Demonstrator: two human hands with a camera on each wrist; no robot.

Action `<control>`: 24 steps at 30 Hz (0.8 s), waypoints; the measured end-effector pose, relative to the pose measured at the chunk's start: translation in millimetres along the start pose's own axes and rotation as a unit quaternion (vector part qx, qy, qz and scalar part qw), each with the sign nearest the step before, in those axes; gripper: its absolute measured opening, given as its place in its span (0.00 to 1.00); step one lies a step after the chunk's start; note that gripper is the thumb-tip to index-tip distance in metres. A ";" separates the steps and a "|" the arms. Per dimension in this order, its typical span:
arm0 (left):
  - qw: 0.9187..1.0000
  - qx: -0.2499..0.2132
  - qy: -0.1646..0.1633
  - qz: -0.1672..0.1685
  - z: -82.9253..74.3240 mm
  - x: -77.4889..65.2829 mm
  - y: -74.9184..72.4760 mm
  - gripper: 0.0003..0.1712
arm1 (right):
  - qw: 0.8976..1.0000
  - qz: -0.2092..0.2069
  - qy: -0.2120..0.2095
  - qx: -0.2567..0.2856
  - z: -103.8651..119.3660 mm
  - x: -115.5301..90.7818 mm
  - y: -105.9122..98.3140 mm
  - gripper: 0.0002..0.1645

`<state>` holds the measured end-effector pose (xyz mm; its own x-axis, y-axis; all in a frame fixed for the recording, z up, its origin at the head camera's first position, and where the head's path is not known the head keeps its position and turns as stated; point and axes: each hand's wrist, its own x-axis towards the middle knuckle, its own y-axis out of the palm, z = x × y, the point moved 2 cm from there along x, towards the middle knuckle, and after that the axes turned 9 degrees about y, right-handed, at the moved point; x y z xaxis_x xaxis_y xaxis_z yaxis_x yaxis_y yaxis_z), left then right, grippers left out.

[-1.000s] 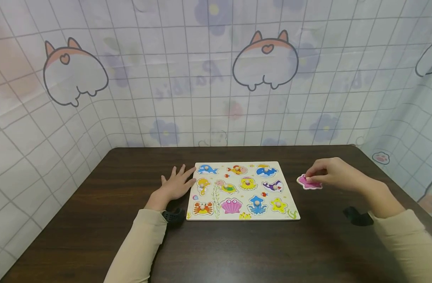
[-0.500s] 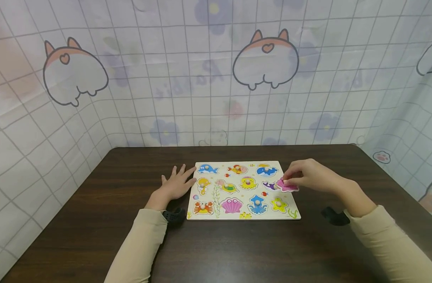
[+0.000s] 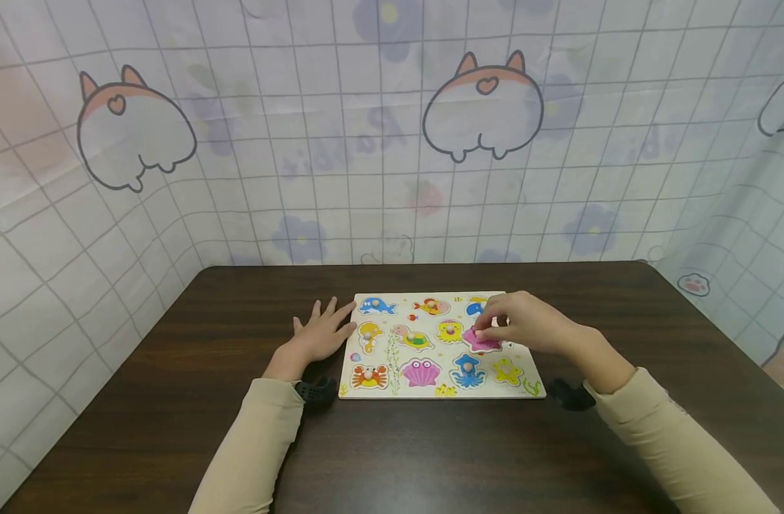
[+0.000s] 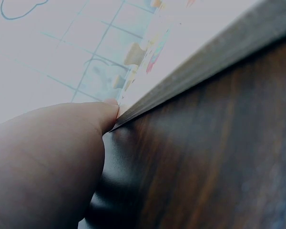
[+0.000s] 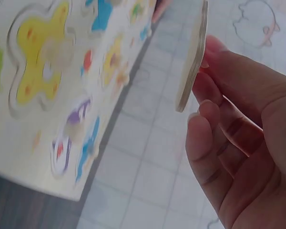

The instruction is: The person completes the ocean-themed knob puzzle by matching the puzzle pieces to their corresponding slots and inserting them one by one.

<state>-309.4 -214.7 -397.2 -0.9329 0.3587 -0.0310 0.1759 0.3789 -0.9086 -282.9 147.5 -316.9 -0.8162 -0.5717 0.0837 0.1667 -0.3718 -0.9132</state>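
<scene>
My right hand point(image 3: 527, 323) pinches a pink shell-shaped puzzle piece point(image 3: 481, 343) above the right-middle part of a wooden knob puzzle board point(image 3: 392, 394). The right wrist view shows that piece point(image 5: 193, 62) edge-on between thumb and fingertips, its pale wooden rim raised over the board. A printed pink shell without a knob point(image 3: 420, 373) lies in the board's front row, left of the blue squid piece point(image 3: 467, 373). My left hand point(image 3: 316, 337) rests with fingers spread on the table, fingertips at the board's left edge. Up close, the left thumb point(image 4: 107, 112) meets the board's corner.
Other sea-animal pieces with knobs sit in the board, among them a crab point(image 3: 369, 377), a turtle point(image 3: 413, 338) and a yellow starfish point(image 3: 507, 372). The dark wooden table point(image 3: 173, 400) extends all around. A patterned cloth point(image 3: 340, 143) hangs behind and at both sides.
My right hand has carried the pink shell piece leftward from the table right of the board to over the board. The left hand has stayed in place.
</scene>
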 end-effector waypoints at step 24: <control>1.000 0.001 0.001 -0.001 -2.5 -2.5 -1.6 0.35 | 0.999 0.030 -0.042 -0.003 37.7 28.9 38.7 0.04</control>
<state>-306.5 -214.0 -394.7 -0.9328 0.3594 -0.0283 0.1730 0.3774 -0.9097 -279.1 89.0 -334.8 -0.7558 -0.6519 0.0617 0.2106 -0.3312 -0.9198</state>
